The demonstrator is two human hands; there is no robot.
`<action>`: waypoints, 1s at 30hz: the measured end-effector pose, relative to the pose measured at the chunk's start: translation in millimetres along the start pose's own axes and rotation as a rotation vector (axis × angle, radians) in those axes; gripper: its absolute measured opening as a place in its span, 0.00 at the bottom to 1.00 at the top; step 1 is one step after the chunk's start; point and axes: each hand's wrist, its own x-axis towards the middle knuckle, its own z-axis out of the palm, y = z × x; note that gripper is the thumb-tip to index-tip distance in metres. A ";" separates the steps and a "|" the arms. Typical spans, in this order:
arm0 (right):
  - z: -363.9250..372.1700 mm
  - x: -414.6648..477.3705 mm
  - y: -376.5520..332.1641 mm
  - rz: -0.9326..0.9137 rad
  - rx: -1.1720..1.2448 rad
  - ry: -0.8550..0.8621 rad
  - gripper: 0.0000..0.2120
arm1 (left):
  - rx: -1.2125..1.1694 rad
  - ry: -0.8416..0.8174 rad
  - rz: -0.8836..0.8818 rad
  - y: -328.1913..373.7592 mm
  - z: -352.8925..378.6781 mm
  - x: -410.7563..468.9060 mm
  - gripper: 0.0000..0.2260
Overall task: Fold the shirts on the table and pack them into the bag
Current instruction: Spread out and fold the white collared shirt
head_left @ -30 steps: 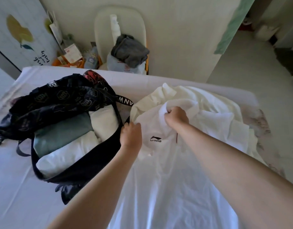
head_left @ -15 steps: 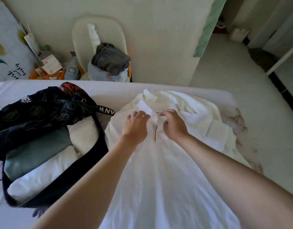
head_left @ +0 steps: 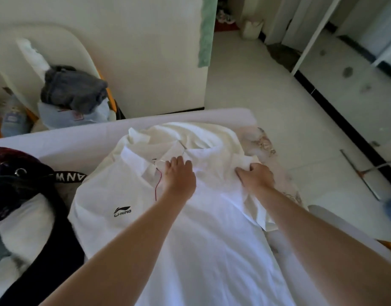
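A white polo shirt [head_left: 128, 228] with a black logo on its chest lies face up across the table, collar at the far end. My left hand [head_left: 179, 175] rests flat on the cloth just right of the collar placket, fingers straight. My right hand [head_left: 256, 176] grips the shirt's right shoulder, fingers curled into the fabric. More white shirts [head_left: 196, 135] lie crumpled under and beyond the collar. The black bag [head_left: 31, 195] stands open at the left edge, with folded white and teal clothes inside.
A white chair [head_left: 46, 69] with grey and pale clothes piled on it stands behind the table by the wall. The table's white cover [head_left: 79, 138] ends at the far edge. Bare floor lies to the right, with a mop handle [head_left: 362, 173] on it.
My view has swung right, so the bag now sits at the left edge. Both hands left the collar: the left moved onto the chest, the right out to the shoulder.
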 end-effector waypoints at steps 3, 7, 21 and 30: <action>0.2 2.2 -1.5 -0.051 0.272 0.153 0.09 | -0.103 0.092 0.167 31.2 -2.7 13.7 0.17; -9.4 6.5 -0.1 0.020 0.514 0.169 0.04 | -0.227 -0.382 0.195 53.1 3.4 33.2 0.23; 16.6 -62.5 47.9 -0.538 -0.234 0.070 0.31 | -0.610 -0.361 0.016 109.7 -26.2 44.0 0.14; -5.1 -66.8 63.0 -0.544 0.137 0.350 0.13 | -1.109 -0.228 -0.173 123.5 -63.2 42.3 0.05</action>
